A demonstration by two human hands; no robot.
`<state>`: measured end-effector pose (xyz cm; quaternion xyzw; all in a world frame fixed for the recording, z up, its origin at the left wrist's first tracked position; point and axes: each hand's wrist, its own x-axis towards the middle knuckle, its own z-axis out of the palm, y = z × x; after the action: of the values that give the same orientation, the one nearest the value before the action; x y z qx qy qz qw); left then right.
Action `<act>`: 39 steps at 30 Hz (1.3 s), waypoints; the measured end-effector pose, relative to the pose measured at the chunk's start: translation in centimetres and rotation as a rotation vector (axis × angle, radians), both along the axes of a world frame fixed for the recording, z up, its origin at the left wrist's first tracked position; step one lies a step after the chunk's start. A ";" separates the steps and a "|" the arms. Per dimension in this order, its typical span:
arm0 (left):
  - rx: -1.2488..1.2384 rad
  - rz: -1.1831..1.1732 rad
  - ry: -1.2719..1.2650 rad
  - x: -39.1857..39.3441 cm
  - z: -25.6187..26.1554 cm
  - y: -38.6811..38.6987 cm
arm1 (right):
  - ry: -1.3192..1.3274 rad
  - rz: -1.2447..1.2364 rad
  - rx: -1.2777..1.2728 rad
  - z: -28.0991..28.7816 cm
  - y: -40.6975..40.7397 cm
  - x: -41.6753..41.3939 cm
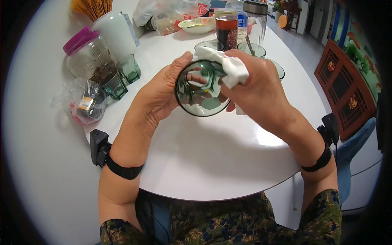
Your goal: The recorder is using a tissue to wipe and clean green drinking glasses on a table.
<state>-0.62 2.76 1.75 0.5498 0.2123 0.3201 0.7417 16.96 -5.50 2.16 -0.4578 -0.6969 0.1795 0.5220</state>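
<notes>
A green-tinted glass bowl [202, 88] is held up over the white table [211, 159], its round rim tilted towards me. My left hand [167, 82] grips its left side, thumb up, with some fingers seen through the glass. My right hand [257, 85] pinches a crumpled white tissue [234, 69] against the bowl's upper right rim. Behind the hands stand more greenish glass vessels: one [209, 45] just beyond the held bowl, another [251, 49] with a utensil in it, and a third [277, 69] partly hidden by my right hand.
At left are a jar with a purple lid [92, 55], two green glasses [130, 69], a plastic bag [88, 105] and a white vase [114, 30]. At the back stand a patterned bowl [197, 26], a dark-filled jar [226, 29], bottles and plastic bags [168, 15]. A blue chair [346, 165] is at right.
</notes>
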 end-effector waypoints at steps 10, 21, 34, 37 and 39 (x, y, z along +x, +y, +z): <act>0.407 0.288 -0.079 0.9 0.3 -2.0 | -0.020 0.182 -0.241 1.9 -0.2 1.3; 1.237 0.378 -0.102 0.0 1.5 -3.9 | -0.050 0.314 0.079 1.5 0.1 1.0; 0.156 0.312 -0.313 0.0 -0.8 -0.1 | 0.233 0.181 -0.090 -2.5 2.9 1.4; -0.019 0.586 -0.498 -2.1 -0.9 3.5 | 0.170 0.241 -0.007 -2.8 3.7 1.0; -0.050 0.584 -0.539 -2.7 -1.5 5.0 | -0.021 0.105 -0.204 -3.9 3.8 0.6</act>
<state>-3.30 7.77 0.22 0.3444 0.1652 0.6453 0.6616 17.54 -1.66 -1.76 -0.4732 -0.7035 0.2717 0.4554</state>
